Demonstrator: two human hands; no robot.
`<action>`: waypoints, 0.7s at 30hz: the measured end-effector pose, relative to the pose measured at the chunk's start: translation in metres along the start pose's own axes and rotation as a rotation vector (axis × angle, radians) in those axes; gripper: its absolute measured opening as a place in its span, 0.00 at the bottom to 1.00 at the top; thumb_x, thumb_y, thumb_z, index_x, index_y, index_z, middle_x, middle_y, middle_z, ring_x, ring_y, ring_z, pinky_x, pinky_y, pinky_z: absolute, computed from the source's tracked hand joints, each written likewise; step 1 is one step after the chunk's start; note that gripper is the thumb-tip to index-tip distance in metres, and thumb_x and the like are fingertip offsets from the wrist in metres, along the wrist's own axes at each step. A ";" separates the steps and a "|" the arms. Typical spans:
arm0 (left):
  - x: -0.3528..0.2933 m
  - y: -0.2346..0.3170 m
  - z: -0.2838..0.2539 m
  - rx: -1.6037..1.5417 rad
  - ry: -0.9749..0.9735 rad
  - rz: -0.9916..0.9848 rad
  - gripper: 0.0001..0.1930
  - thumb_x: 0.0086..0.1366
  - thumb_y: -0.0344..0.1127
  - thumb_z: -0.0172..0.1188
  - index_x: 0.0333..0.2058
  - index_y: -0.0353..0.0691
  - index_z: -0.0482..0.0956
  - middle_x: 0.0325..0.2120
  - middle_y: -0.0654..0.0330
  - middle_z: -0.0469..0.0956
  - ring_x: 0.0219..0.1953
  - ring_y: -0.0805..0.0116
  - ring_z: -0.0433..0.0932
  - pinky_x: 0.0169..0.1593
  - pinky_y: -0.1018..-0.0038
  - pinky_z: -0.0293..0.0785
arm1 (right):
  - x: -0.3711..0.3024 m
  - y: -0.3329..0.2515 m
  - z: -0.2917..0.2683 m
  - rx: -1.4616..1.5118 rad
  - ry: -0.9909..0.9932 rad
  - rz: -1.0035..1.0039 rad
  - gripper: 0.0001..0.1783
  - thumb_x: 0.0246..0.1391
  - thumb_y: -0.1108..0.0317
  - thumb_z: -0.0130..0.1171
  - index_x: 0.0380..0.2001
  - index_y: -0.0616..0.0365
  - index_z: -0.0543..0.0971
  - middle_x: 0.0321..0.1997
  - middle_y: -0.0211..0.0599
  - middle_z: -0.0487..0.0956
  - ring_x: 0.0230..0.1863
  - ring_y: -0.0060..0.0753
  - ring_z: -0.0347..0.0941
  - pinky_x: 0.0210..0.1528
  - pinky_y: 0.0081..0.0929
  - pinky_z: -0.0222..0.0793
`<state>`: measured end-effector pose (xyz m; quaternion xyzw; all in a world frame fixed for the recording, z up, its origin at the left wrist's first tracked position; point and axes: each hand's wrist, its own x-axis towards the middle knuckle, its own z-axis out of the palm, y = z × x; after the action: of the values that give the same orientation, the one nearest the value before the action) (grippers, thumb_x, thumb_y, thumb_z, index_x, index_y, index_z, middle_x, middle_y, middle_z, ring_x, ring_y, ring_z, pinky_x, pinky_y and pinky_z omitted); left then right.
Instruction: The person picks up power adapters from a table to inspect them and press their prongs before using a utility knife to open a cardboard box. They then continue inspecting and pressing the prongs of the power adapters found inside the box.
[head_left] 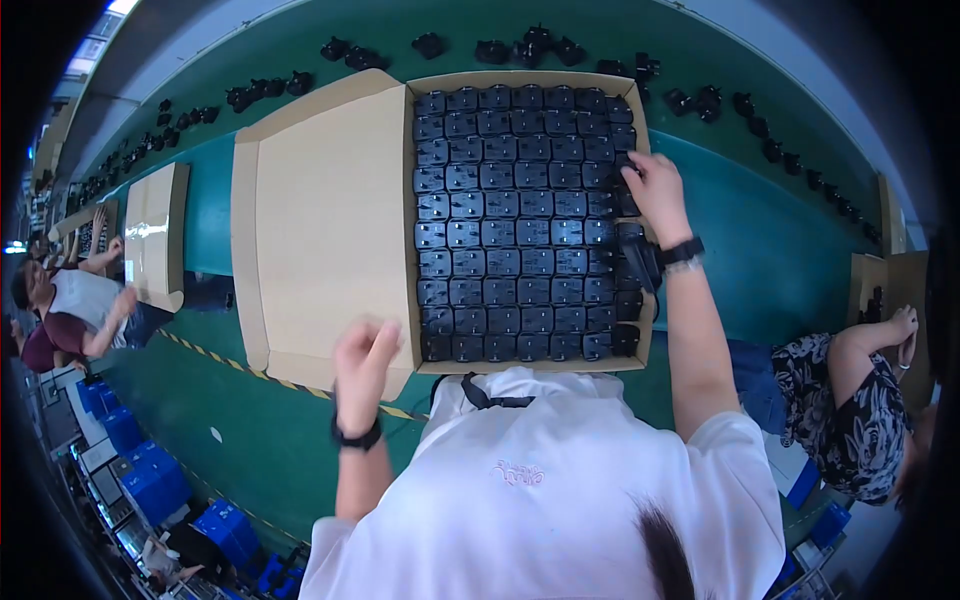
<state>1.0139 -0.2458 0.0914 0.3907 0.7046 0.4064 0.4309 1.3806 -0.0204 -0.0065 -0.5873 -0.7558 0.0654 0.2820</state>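
The right hand [652,188] touches a small, black plastic plug adapter [625,162] along the far right side of an open brown cardboard box [525,78], firmness of grip unclear, while the blurred left hand [366,362], grip indiscernible, hovers near the lid [335,230].

- Hands of the wearer: two, a left hand [366,362] and a right hand [655,190]
- Black wristbands [682,253]: two, one per wrist
- Open cardboard box [335,220]: one
- Packed black adapters [497,205]: six columns of about ten, plus an edge column (partly hidden, so uncounted)
- Loose black adapters [428,44]: more than a dozen
- Co-workers: one at right [845,400], at least two at left [85,305]
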 end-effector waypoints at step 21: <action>0.054 0.037 0.168 -0.451 -0.409 -0.093 0.15 0.57 0.30 0.60 0.43 0.36 0.71 0.34 0.62 0.74 0.37 0.75 0.72 0.42 0.80 0.68 | 0.017 -0.035 -0.013 -0.067 0.015 0.069 0.10 0.46 0.65 0.56 0.19 0.60 0.77 0.22 0.42 0.76 0.26 0.46 0.72 0.32 0.34 0.68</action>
<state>1.1593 -0.1435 0.0594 0.3261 0.5124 0.4455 0.6578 1.3547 -0.0187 0.0253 -0.6226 -0.7348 0.0455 0.2654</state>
